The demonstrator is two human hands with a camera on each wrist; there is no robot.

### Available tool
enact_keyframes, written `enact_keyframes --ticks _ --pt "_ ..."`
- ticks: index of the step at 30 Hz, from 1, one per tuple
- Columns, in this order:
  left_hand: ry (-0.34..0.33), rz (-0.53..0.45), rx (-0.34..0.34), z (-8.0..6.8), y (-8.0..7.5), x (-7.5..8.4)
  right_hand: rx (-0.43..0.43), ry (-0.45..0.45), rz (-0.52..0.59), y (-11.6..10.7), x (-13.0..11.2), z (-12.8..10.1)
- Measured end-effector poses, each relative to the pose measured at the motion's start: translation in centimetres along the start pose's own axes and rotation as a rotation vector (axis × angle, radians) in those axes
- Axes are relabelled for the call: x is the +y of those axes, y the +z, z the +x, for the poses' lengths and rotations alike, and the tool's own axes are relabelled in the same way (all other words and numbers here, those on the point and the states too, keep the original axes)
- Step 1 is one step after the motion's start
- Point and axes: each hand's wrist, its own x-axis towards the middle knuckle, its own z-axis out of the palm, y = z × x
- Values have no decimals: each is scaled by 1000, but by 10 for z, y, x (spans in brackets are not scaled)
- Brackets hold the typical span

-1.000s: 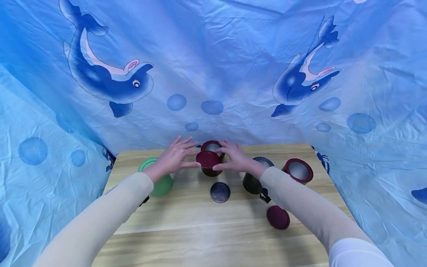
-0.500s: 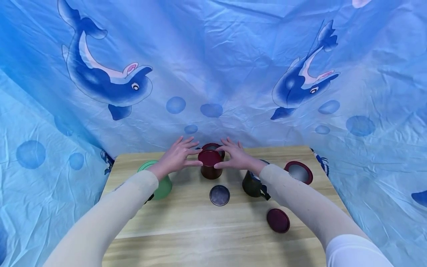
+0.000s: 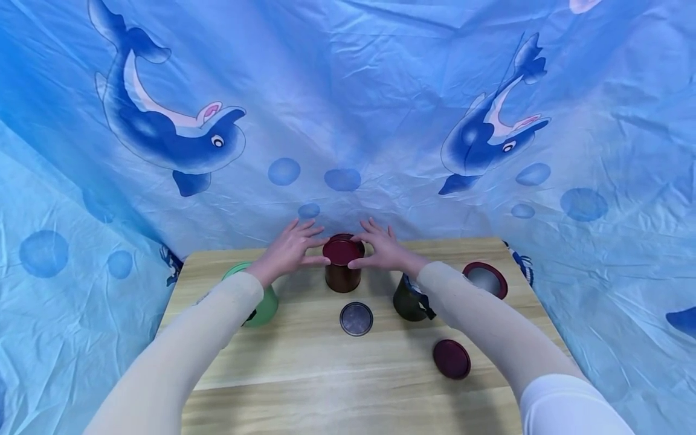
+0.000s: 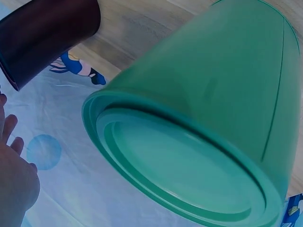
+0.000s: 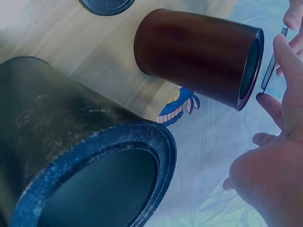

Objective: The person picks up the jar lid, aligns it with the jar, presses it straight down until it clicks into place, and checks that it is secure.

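Left hand (image 3: 288,251) and right hand (image 3: 385,249) a little apart, both gripping a dark red lid (image 3: 341,251), just above an open dark red canister (image 3: 343,279), twelve o'clock on the wooden table (image 3: 326,386)

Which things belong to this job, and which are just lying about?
Likely in use:
held round maroon lid
open maroon cylindrical canister beneath

Likely idle:
lidded green cylindrical canister
open black cylindrical canister
round black lid
rightmost open maroon canister
loose round maroon lid
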Motion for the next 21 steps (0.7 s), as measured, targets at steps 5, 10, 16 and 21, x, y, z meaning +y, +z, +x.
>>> enact_keyframes --ticks 5,10,16,21 --pt "-8 10 -2 3 3 0 5 3 -1 -1 1 2" --pt "-13 25 4 7 6 1 14 9 -17 1 6 4" --pt "-24 41 -6 13 11 2 25 28 -51 2 10 6" --pt "-40 40 -25 16 10 3 26 31 -74 2 11 7"
